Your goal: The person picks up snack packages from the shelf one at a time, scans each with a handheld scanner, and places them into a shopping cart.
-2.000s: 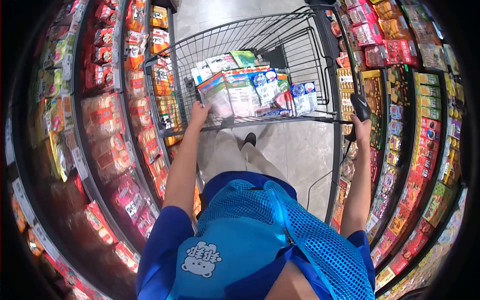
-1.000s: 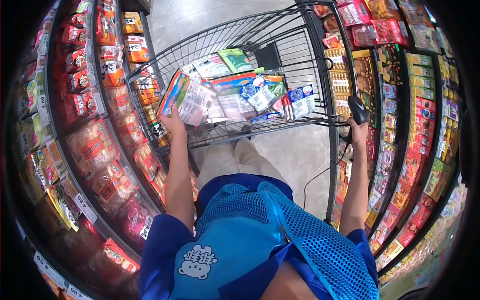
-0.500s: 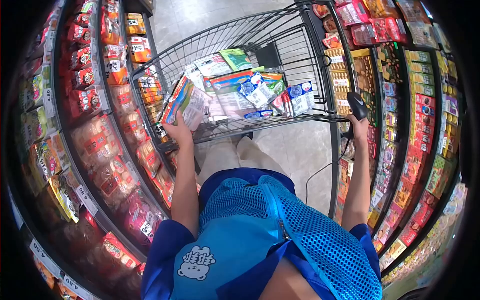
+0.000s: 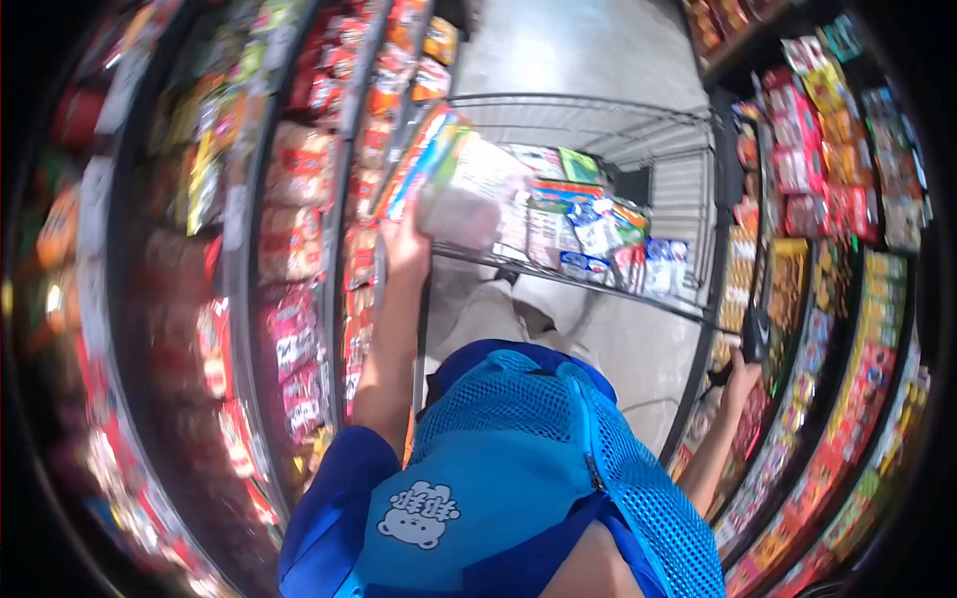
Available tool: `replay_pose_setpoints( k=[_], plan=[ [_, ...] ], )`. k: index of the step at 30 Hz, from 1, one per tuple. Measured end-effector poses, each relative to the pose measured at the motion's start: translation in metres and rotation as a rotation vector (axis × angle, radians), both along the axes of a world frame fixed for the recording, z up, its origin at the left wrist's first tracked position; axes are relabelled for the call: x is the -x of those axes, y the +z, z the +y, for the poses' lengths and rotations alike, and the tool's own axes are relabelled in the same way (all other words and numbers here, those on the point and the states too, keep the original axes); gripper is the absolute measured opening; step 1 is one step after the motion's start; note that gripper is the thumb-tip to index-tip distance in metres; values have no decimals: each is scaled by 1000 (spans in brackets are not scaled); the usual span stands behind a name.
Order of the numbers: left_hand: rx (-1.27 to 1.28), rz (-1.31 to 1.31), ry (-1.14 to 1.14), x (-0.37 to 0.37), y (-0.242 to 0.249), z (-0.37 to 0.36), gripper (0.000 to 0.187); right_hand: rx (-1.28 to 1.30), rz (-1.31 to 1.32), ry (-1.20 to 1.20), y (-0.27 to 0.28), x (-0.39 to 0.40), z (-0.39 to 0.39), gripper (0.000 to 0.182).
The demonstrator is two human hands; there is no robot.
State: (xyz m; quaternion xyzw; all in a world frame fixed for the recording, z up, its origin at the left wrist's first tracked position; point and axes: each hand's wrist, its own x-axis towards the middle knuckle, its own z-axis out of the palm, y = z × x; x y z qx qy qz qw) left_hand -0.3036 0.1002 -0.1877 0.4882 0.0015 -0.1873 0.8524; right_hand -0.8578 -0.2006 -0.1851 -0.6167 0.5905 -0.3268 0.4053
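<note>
My left hand [image 4: 405,245] is closed on the near edge of a plastic snack packet [image 4: 475,194] with a pale, glossy face and a rainbow-coloured edge. This packet is tilted up above the left side of a black wire shopping cart [image 4: 684,227]. Closed around a black handheld barcode scanner [image 4: 758,337], my right hand [image 4: 740,375] is beside the cart's right corner. Inside the cart lie several more packets, among them a blue-and-white packet [image 4: 596,227], a green packet [image 4: 579,165] and another blue-and-white one [image 4: 666,261] near the right.
Shelves of red snack bags [image 4: 297,207] line the left side, with price strips along their edges. On the right, more shelving holds rows of colourful packets [image 4: 865,361]. Grey floor [image 4: 573,50] runs ahead between them. A cable [image 4: 648,404] curves below the scanner.
My left hand has lifted the packet up from the cart's left end. The view has swung left, so the cart appears further right and lower. My right hand still grips the scanner.
</note>
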Motion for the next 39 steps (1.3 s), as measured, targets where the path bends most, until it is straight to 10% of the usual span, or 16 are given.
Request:
replay_pose_setpoints(
  k=[2, 6, 16, 26, 39],
  plan=[
    [-209, -46, -63, 22, -6, 19, 29, 10, -46, 92, 0, -5, 14, 38],
    [144, 478, -97, 109, 31, 36, 31, -167, -206, 416, 36, -50, 70, 54],
    [39, 373, 78, 270, 89, 83, 30, -467, -568, 805, 107, -134, 158, 41],
    [-54, 173, 518, 287, 111, 170, 29, -670, -680, 913, 104, -180, 222, 27],
    [266, 122, 248, 299, 127, 239, 35, -606, -772, 988, 126, -195, 309, 25]
  ],
)
